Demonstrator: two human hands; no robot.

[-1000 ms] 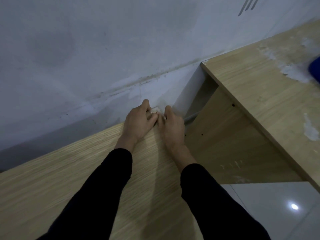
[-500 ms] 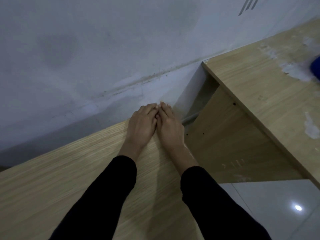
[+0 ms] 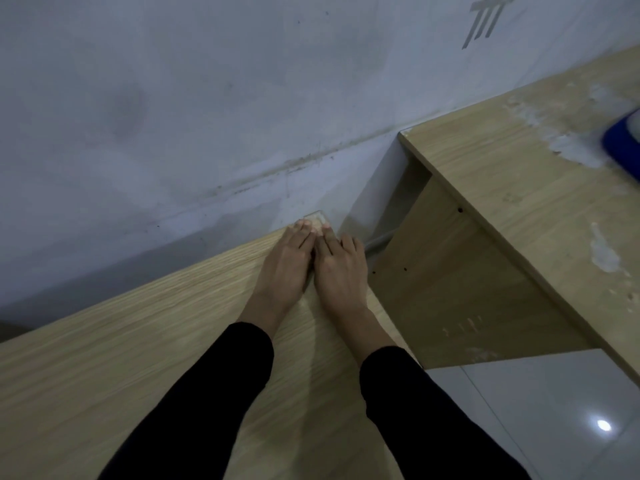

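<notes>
Half a small clear piece (image 3: pixel 317 218) is hidden; I can't identify it. My left hand (image 3: pixel 284 268) and right hand (image 3: pixel 343 271) press it, fingers straight, at the surface (image 3: pixel 138 341) corner.

Board (image 3: pixel 138 341): matt wood-grain laminate. Corner piece (image 3: pixel 317 216): clear plastic (slight sheen). Floor tile (image 3: pixel 554 403): glossy. Wall (image 3: pixel 207 98): matt, scuffed.

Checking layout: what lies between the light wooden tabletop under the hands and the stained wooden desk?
Head view: glossy white floor tiles below, a grey bar farther back.
</notes>
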